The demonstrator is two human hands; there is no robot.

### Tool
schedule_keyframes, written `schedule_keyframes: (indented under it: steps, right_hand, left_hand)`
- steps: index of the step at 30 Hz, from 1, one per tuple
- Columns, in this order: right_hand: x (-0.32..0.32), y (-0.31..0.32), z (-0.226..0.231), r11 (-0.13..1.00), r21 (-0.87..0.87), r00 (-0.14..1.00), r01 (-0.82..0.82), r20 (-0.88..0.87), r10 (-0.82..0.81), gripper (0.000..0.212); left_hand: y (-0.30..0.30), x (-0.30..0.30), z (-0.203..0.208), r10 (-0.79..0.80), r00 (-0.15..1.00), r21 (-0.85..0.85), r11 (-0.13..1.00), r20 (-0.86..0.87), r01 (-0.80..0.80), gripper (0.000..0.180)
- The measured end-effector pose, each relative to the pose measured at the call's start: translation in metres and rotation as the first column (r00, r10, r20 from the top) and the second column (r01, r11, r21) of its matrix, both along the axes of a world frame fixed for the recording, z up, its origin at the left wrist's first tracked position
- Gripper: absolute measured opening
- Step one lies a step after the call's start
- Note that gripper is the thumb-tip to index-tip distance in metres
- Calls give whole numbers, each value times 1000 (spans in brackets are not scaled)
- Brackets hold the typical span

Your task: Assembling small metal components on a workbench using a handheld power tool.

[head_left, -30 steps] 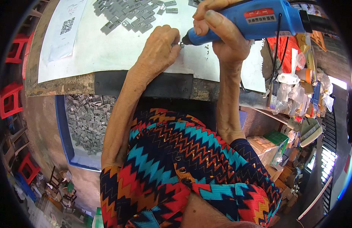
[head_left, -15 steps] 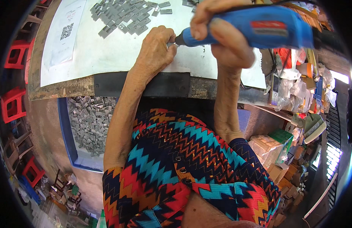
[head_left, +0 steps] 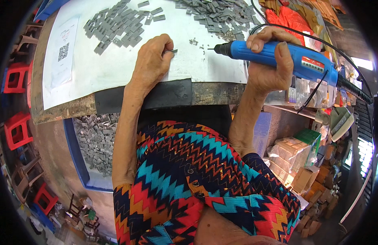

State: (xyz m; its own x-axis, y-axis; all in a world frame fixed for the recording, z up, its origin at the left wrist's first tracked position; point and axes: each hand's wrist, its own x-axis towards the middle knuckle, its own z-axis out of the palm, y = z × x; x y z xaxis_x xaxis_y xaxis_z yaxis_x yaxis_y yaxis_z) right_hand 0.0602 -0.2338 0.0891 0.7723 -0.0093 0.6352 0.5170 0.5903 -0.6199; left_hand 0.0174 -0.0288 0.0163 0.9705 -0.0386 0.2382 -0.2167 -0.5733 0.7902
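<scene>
Blue electric screwdriver [head_left: 297,59] in right hand [head_left: 270,73]: bit [head_left: 211,49] leftward, long axis crosswise.

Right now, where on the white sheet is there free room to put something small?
The white sheet is bare between the printed paper and left hand, and, near its front edge, between that hand and the blue tool. Crowded: left cluster of grey pieces and right heap.

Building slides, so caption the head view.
Left hand pinches a grey piece over white paper; right hand holds a blue corded power tool.
</scene>
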Motion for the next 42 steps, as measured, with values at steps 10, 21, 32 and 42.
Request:
schedule_keyframes:
  steps: [10, 21, 32, 42]
  right_hand:
    - [13, -7, -13, 995, -2, 995, 97, -5, -97, 22]
    - [23, -9, -22, 992, -70, 995, 102, 6, -101, 22]
    - [9, -6, -7, 997, 78, 996, 2, -92, 6, 28]
    - [-4, 17, 8, 970, 181, 983, -164, -48, 175, 33]
  left_hand:
    - [20, -85, 46, 84, 954, -318, 931, -288, -178, 17]
    - [107, -215, 9, 243, 752, -139, 904, -612, -405, 20]
    - [78, -180, 47, 236, 788, -112, 927, -569, -358, 14]
    - [-29, -33, 24, 26, 982, -666, 731, -189, -148, 30]
